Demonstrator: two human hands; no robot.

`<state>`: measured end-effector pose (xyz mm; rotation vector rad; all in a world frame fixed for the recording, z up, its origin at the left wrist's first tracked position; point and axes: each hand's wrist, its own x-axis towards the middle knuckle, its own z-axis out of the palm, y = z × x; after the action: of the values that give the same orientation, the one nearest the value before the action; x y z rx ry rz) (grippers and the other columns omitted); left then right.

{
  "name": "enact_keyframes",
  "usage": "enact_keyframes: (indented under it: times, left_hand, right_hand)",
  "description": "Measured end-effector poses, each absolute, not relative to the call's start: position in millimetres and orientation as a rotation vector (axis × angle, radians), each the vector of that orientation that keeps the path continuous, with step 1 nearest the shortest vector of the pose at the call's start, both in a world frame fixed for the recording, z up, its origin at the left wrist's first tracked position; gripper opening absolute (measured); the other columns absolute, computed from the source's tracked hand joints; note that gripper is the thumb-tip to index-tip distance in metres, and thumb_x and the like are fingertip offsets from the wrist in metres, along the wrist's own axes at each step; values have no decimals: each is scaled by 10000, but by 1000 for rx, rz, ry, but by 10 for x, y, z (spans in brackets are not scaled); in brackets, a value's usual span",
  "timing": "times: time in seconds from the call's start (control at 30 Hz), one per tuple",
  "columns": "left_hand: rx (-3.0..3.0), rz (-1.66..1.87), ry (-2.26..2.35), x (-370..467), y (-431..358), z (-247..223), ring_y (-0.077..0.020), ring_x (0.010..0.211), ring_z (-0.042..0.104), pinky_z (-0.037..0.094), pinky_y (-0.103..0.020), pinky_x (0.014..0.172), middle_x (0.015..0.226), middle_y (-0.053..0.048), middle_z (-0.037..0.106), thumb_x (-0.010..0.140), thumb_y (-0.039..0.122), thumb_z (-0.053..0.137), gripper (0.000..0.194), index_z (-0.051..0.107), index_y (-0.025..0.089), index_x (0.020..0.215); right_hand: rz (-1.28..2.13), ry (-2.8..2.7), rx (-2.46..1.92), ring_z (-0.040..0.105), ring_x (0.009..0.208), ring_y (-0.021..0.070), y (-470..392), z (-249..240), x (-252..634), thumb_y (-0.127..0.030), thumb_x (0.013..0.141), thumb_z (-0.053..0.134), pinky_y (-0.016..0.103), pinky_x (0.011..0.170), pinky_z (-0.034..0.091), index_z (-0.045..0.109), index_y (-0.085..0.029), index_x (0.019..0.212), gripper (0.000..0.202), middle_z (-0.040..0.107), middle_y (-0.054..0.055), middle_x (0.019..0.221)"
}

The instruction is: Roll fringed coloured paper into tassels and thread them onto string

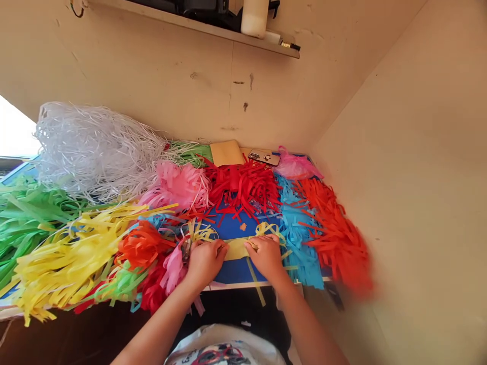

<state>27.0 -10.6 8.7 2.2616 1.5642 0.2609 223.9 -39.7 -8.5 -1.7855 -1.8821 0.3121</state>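
Between my hands stretches a strip of yellow tissue paper [236, 249], uncut in its middle and cut into fringe at both ends. My left hand [207, 261] pinches it at the left, and my right hand [265, 255] pinches it at the right. Loose yellow fringe curls up behind each hand, and a few strands hang over the table's front edge. Under the strip lies the blue tabletop [232, 274]. Close to my left hand is a pink fringe bunch [174, 268]; to the right of my right hand lies light blue fringe [300, 243].
Red fringe [243, 185] lies behind my hands, with a phone [264, 156] and a tan paper pad [227, 153] at the wall. Yellow [81, 243], green [34, 208] and white shredded strips [95, 147] fill the left. Orange-red fringe [338, 233] overhangs the right edge. A shelf [198, 28] juts out above.
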Motion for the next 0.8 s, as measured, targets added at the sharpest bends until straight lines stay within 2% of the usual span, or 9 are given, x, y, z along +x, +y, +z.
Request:
enact_keyframes:
  times: [0.2, 0.4, 0.6, 0.7, 0.77, 0.8]
  left_hand:
    - [2277, 120, 1676, 377, -63, 114, -261, 811, 692, 371, -382, 785, 813, -104, 751, 891, 272, 453, 270, 680, 167, 791]
    - [2262, 3, 1702, 359, 15, 95, -262, 764, 693, 397, -387, 806, 769, -99, 747, 843, 281, 497, 226, 687, 178, 773]
    - [2303, 49, 1692, 344, -14, 67, -252, 745, 669, 409, -391, 790, 743, -67, 721, 850, 274, 524, 185, 678, 186, 795]
    - [2410, 160, 1627, 345, -43, 71, -294, 934, 628, 401, -424, 822, 966, -110, 705, 862, 242, 540, 171, 665, 183, 963]
    - [2518, 229, 1488, 347, -51, 74, -291, 1062, 568, 380, -437, 893, 1102, -101, 669, 873, 199, 537, 171, 661, 212, 991]
    - [2569, 247, 1398, 347, -52, 74, -276, 1080, 552, 368, -436, 925, 1095, -81, 670, 875, 173, 534, 164, 668, 227, 952]
  right_hand:
    - [238, -1912, -1868, 584, 700, 176, -350, -132, 2187, -223, 805, 619, 333, 805, 290, 627, -217, 655, 151, 656, 20, 708]
    - [284, -1917, -1908, 585, 729, 151, -346, -176, 2221, -217, 798, 611, 318, 781, 264, 602, -207, 653, 146, 659, -19, 705]
    - [323, -1918, -1923, 595, 723, 153, -321, -201, 2233, -232, 807, 617, 320, 791, 281, 602, -209, 646, 163, 664, -21, 698]
    - [383, -1904, -1936, 605, 685, 159, -299, -196, 2268, -249, 804, 646, 328, 808, 318, 659, -232, 821, 26, 669, -27, 694]
    - [387, -1851, -1941, 621, 708, 178, -306, -151, 2307, -240, 800, 657, 336, 805, 354, 651, -231, 1029, 230, 689, -8, 757]
    - [335, -1819, -1931, 633, 771, 198, -323, -115, 2329, -236, 799, 658, 348, 817, 367, 635, -223, 1090, 291, 699, 18, 827]
